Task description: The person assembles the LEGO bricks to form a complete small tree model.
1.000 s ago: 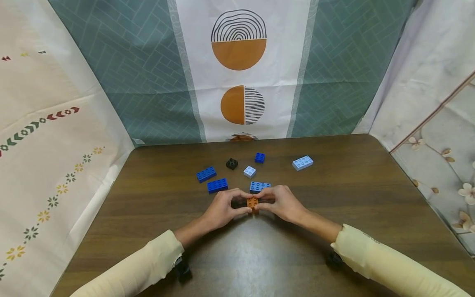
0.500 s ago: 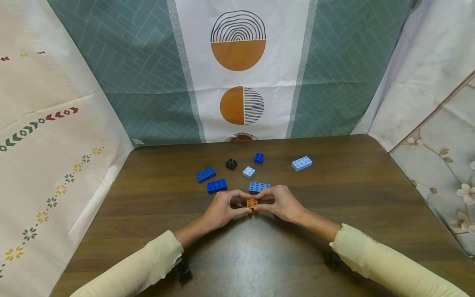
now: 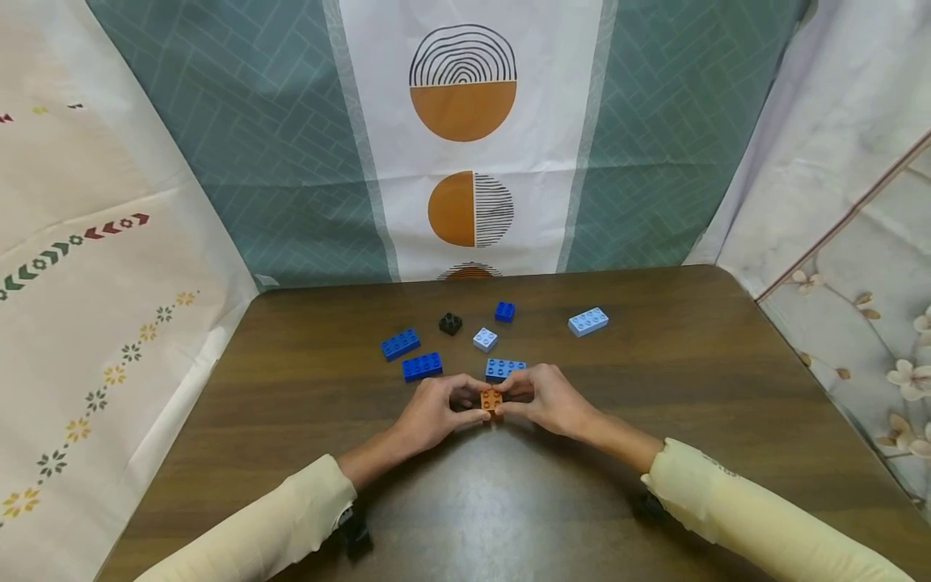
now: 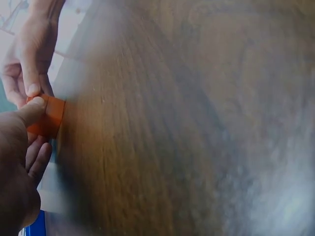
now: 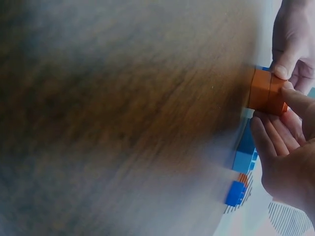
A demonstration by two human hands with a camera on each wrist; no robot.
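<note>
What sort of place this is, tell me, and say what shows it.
Probably an indoor corner arranged for tabletop play: patterned cloth hangs behind a wood-grain table, and blue toy bricks lie beyond an orange brick stack.

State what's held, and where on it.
Seamed orange block, pinched by its near and far sides: left hand at its left end, right hand at its right.

Head view: moderate light, pale glare on table (image 3: 291, 404), low centre. Wrist views: hazy, blurred; left, glare lower right.
</note>
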